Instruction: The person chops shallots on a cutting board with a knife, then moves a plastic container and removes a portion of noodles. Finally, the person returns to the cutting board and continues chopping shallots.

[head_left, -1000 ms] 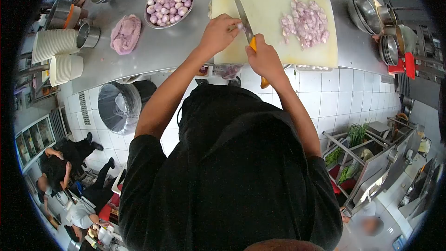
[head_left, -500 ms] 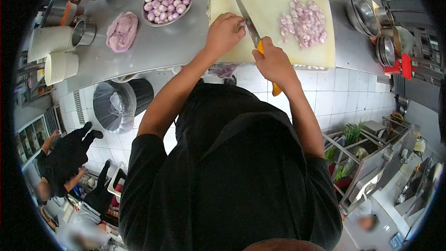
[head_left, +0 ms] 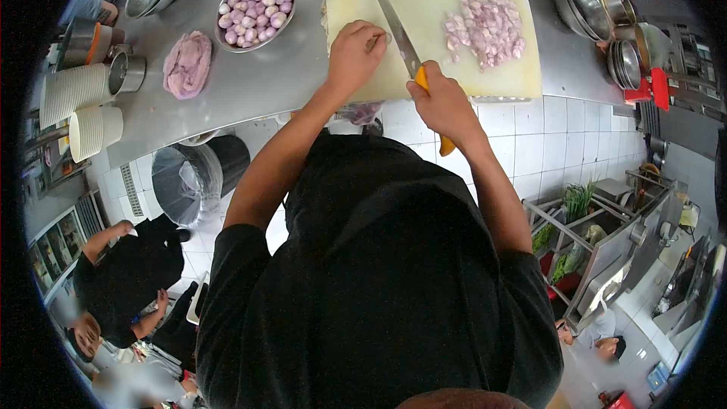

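Note:
My right hand (head_left: 441, 102) is closed round the yellow handle of a knife (head_left: 394, 21). Its long blade slants up and left over the pale cutting board (head_left: 424, 0). Left of the blade, my left hand (head_left: 356, 55) has its fingers curled together over the board's near left part. A small pale piece of shallot (head_left: 388, 38) shows at those fingertips, mostly hidden. Chopped shallots (head_left: 488, 26) lie heaped on the right side of the board. Whole peeled shallots (head_left: 256, 12) fill a metal bowl (head_left: 221, 39) to the left of the board.
A crumpled pink cloth (head_left: 188, 65) lies left of the bowl. Stacked tubs (head_left: 76, 95) and a metal pot (head_left: 126, 73) stand at the table's left end, metal bowls (head_left: 581, 6) at its right. Below are a lined bin (head_left: 185, 182) and, farther left, a person (head_left: 129, 280).
My left fingers have drawn slightly left, away from the blade. The view has shifted, so table items appear farther left. At lower left, the person in black has moved and turned.

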A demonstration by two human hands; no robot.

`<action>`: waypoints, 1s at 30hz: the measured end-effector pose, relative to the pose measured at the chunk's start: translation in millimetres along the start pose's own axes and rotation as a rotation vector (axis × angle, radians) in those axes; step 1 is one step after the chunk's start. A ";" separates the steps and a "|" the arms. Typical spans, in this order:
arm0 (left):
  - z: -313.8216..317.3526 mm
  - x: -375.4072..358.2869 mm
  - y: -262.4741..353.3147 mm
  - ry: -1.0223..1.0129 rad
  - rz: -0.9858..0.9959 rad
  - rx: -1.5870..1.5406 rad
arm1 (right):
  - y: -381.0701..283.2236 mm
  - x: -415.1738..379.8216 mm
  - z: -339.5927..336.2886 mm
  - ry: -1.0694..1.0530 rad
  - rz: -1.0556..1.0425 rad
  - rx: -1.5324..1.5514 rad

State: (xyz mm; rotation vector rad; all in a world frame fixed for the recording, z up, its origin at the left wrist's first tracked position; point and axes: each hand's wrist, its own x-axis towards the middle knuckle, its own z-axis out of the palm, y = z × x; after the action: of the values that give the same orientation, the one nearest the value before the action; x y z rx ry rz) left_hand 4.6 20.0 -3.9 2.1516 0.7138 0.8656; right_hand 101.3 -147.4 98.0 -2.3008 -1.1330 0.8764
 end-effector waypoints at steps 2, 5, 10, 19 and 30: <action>-1.1 0.1 -0.3 -0.009 -0.011 -0.008 | -5.9 -2.1 -5.4 -0.023 0.010 -0.026; -2.6 -0.3 1.8 -0.010 -0.024 0.000 | -16.7 -6.6 -12.8 -0.044 0.028 -0.035; -1.3 -1.2 -0.2 0.008 -0.036 -0.013 | -17.8 4.8 1.6 -0.018 -0.015 -0.038; -3.2 -1.7 -1.6 -0.015 -0.043 -0.001 | -23.0 36.3 -4.4 -0.081 0.015 -0.021; 0.1 -2.0 3.8 0.039 0.082 0.020 | 11.0 61.9 30.8 0.016 0.001 0.072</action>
State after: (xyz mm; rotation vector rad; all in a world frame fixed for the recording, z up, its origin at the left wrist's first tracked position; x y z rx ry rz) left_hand 4.3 16.2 -1.7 2.2003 0.6601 0.9496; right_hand 114.7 -100.5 47.9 -2.2465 -1.0768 0.8828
